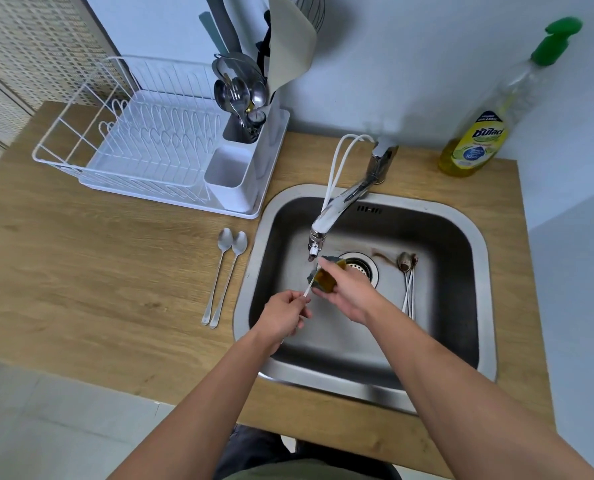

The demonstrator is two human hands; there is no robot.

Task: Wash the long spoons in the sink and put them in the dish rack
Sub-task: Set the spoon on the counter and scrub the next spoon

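Spoon (308, 292) in work now is over the sink (475, 237), just below the faucet (337, 206) tip. My left hand (283, 315) pinches the handle end betw thumb & fingers; my right hand (349, 294) is curled round a sponge (325, 280) wrapped over the bowel end, so the spoon's bowl itself is hidden. Can't tell if water is running.

Handling, as I judge it: thin steel, light, stiff, won't bend or break, but long & narrow so it wants to twist in a pinch. Wet w/ soap it'll be slippery, so I'd hold near the handle's end w/ thumb pressed flat on the wide face, not the edge, & let the sponge hand do the rubbing along the shaft. For carrying to the rack, grip mid-shaft for balance.

More dirty spoons (408, 289) lie in the basin right of the drain (358, 266), bowls smeared brown, handles bunched together — prob. best lifted one at a time by the handle tip since they lie flat on steel. Two spoons on the counter (224, 275) lie side by side left of the sink, near touching; look clean, not yet in the dish rack (143, 147). Rack's front cutlery cup (228, 168) looks free; the back one holds other utensils. Soap bottle (475, 143) stands back right.
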